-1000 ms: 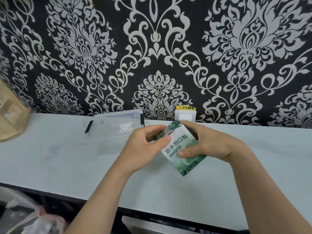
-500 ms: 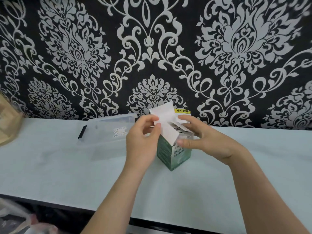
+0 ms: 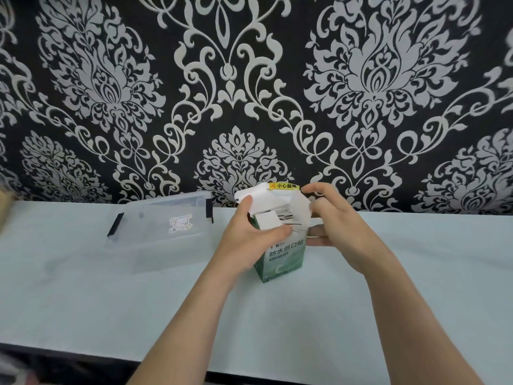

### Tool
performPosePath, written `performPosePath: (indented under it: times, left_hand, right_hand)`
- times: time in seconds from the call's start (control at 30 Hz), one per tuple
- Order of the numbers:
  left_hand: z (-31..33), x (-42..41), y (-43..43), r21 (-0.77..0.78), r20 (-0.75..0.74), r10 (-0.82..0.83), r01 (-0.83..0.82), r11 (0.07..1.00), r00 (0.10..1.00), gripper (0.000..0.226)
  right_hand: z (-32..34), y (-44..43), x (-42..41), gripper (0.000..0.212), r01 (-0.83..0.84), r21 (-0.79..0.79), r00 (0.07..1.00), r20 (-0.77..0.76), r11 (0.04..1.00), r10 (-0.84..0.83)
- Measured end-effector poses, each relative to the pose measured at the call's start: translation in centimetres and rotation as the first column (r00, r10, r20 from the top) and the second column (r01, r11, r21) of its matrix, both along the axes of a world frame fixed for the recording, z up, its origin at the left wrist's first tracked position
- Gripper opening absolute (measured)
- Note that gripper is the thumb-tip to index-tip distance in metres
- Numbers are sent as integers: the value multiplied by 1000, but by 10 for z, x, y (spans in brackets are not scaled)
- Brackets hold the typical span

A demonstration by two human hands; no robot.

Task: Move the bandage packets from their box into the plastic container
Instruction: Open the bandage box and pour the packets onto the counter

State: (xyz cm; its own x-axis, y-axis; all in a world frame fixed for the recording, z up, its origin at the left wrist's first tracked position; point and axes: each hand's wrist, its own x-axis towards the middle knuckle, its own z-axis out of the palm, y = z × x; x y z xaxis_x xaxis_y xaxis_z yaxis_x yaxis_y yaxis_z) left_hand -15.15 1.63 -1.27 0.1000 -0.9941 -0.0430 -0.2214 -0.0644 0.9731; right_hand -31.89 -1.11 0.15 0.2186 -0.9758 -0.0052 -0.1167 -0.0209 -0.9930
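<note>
Left hand, right hand hold box (packets indistinct).

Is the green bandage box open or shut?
Open. The green cardboard box has its white flaps raised, packet edges visible inside.

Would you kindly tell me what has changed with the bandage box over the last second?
The bandage box, tilted in the air a second ago, now stands upright on the table with its white top flaps folded open, packet edges showing inside. The left hand and right hand still grip it. The plastic container stayed put.
</note>
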Motion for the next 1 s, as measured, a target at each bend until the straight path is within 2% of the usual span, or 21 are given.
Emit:
performPosePath:
  times: [0.1,0.17,0.23,0.3,0.37,0.5,0.53,0.6,0.67,0.73,0.8,0.87,0.93,1.0]
  left_hand:
    - [1,-1,-1,32,-66,-34,37,999,997,73]
    - [1,-3,-1,65,-53,-58,61,996,997,90]
    - [0,-3,-1,91,-7,-47,48,995,999,106]
    - [2,-2,2,98,5,-18,18,995,1000,103]
    - [2,-2,5,90,4,3,-4,996,1000,98]
    - [3,-5,6,93,77,-7,0,996,997,115]
    - [2,-8,7,91,113,-10,0,996,994,113]
    - [3,-9,5,62,159,26,-36,997,987,96]
    - [5,-7,4,-12,92,114,-113,994,989,71]
    - [5,-2,2,-68,-11,214,-215,974,977,56]
    - [2,0,2,-122,-46,275,-279,953,960,43]
    - [0,-2,3,-185,15,284,-277,943,959,48]
    - [-3,-2,3,-287,170,300,-244,926,939,50]
    - [-1,-1,2,-391,333,350,-210,896,876,36]
  right_hand:
    - [-4,1,-2,37,64,-36,997,-45,997,-66]
    - [-12,-3,-3,30,123,-163,965,-210,979,-157]
    - [-13,-6,-3,17,183,-298,890,-354,937,-287]
    - [-10,-5,0,11,189,-322,872,-379,928,-309]
    - [-8,-2,5,15,145,-266,899,-367,953,-239]
    - [-6,-1,9,21,136,-286,835,-482,948,-265]
    - [-5,-1,9,21,145,-295,822,-495,945,-280]
    - [-4,-1,9,20,164,-303,794,-524,939,-308]
    - [-4,-1,10,18,175,-300,766,-557,938,-321]
    - [-1,0,9,15,191,-293,748,-574,937,-333]
    - [3,3,8,25,194,-284,762,-559,939,-327]
    - [5,4,8,43,155,-298,781,-548,942,-301]
    - [4,4,10,44,113,-324,775,-563,939,-287]
    - [2,3,13,40,98,-341,770,-570,935,-289]
